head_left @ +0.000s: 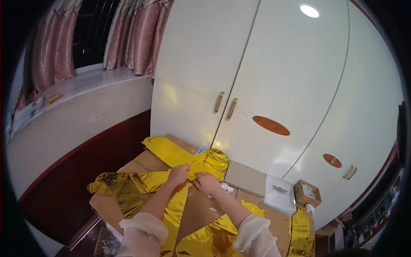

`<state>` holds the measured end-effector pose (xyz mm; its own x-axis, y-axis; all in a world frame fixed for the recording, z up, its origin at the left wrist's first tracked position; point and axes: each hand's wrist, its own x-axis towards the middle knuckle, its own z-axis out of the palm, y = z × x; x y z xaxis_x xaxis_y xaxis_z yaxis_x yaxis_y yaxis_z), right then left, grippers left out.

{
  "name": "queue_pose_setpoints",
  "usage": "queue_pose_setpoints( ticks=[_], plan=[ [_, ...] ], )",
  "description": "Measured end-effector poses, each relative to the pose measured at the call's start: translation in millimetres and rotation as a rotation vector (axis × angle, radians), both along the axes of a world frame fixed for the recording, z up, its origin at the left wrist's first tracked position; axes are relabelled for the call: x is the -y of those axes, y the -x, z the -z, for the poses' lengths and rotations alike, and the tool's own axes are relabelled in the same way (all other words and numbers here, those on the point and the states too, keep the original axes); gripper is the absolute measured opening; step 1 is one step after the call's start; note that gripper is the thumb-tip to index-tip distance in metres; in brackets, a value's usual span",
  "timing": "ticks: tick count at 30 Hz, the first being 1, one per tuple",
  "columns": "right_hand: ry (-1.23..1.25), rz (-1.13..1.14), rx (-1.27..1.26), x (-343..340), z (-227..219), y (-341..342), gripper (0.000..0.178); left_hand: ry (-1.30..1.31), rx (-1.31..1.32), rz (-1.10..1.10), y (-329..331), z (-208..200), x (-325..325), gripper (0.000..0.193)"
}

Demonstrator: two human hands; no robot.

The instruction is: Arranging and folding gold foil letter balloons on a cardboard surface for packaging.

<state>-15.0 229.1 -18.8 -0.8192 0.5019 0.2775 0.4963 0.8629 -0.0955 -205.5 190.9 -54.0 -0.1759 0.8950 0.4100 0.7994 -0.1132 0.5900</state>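
Flat, shiny gold foil balloons lie spread over cardboard. My left hand (pixel 179 174) is closed, its fingers pinched at the near edge of a gold foil balloon (pixel 175 152) with a crumpled right end. Close beside it, my right hand (pixel 206 183) is also closed, its fingertips at the same foil edge. What lies between the fingertips is too small to make out. Under my left forearm runs another gold foil balloon (pixel 124 184), wrinkled at its left end. Below my right forearm lies a further folded gold foil piece (pixel 209 237).
Brown cardboard (pixel 205 205) covers the work surface. To the right are a clear plastic bag (pixel 279 192), a small open carton (pixel 308 195) and another gold foil strip (pixel 301 231). A white wardrobe (pixel 274 64) stands behind; a window sill (pixel 94 81) is at left.
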Motion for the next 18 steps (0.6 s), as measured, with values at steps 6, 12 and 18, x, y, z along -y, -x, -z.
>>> queue_pose_setpoints(
  ticks=[6,12,18],
  plan=[
    [-0.062,-0.025,0.099,-5,12,31,0.023,-0.032,0.130,0.038,16,12,-2,0.023],
    [0.023,0.113,0.057,-19,5,36,0.019,0.056,0.306,0.081,19,0,4,0.023],
    [0.156,0.175,-0.126,-27,5,35,0.018,0.074,0.273,0.128,20,-6,6,0.021]
  ],
)
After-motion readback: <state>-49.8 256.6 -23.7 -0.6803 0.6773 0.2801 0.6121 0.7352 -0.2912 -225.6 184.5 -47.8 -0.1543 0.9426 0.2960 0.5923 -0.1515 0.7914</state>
